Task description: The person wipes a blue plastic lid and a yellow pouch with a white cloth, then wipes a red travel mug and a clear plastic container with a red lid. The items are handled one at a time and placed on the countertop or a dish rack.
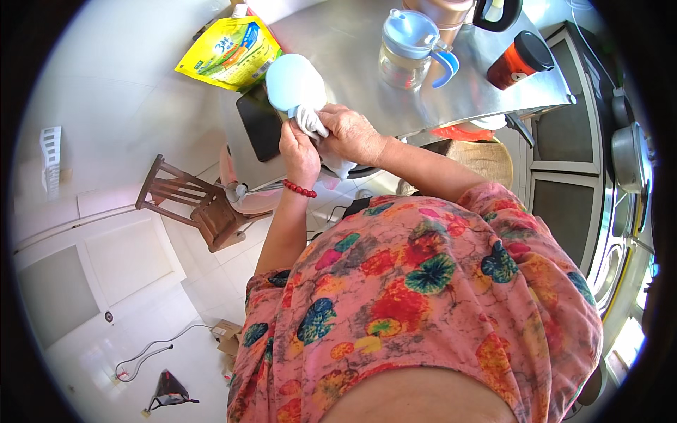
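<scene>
A white cloth [311,120] is bunched between my two hands, against the near side of a container with a light blue lid [295,82]. My right hand [351,132] grips the cloth from the right. From the left, my left hand [300,150] pinches it close to the container's blue tab or handle; a red bead bracelet [299,189] circles that wrist. Part of the cloth hangs below my right hand. The lid hides most of the container's body. Just left of it, a dark smartphone [258,124] lies on the metal table [349,58].
A yellow pouch [232,53] stands behind the phone. Farther right are a glass jug with blue lid [406,50], a copper-coloured kettle [441,13] and a red cup with black lid [521,59]. A wooden chair [217,214] stands left; a round wooden stool [481,161] sits under the table edge.
</scene>
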A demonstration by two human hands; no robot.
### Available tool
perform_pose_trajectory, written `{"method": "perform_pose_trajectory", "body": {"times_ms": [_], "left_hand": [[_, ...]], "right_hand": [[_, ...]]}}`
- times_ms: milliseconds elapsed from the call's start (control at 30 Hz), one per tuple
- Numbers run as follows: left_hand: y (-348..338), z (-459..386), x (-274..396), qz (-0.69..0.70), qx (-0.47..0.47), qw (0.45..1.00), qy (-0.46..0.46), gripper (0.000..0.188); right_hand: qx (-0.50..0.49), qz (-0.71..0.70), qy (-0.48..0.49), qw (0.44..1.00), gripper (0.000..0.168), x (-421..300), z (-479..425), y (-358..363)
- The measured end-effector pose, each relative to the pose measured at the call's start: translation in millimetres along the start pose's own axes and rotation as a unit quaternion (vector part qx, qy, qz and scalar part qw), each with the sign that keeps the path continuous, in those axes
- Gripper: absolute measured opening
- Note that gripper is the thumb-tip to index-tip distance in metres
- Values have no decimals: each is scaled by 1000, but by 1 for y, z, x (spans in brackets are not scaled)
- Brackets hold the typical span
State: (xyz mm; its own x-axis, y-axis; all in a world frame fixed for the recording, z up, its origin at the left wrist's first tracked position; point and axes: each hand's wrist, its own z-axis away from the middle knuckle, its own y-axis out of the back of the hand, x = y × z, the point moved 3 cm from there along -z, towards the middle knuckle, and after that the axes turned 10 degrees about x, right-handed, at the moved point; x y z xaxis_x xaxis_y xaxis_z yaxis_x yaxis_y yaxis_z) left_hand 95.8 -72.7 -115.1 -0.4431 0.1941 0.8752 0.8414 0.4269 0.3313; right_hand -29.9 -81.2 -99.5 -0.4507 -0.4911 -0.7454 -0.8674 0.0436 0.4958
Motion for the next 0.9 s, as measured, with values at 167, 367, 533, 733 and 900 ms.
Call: {"method": "perform_pose_trajectory", "body": {"times_ms": [167,367,533,733,900], "left_hand": [[3,2,-15,96,-3,993,65,33],[17,25,6,181,19,978,103,27],[19,58,40,287,-145,928,189,27],[40,51,36,313,15,909,276,26],[35,19,22,269,-1,937,224,28]], "right_hand": [[-137,215,-16,967,22,-6,0,11],[-125,62,-187,972,22,13,27,37],[-183,-174,-138,958,25,-29,29,41],[-84,-320,-398,856,30,7,25,29],[-86,-376,-338,858,44,18,10,-8]]}}
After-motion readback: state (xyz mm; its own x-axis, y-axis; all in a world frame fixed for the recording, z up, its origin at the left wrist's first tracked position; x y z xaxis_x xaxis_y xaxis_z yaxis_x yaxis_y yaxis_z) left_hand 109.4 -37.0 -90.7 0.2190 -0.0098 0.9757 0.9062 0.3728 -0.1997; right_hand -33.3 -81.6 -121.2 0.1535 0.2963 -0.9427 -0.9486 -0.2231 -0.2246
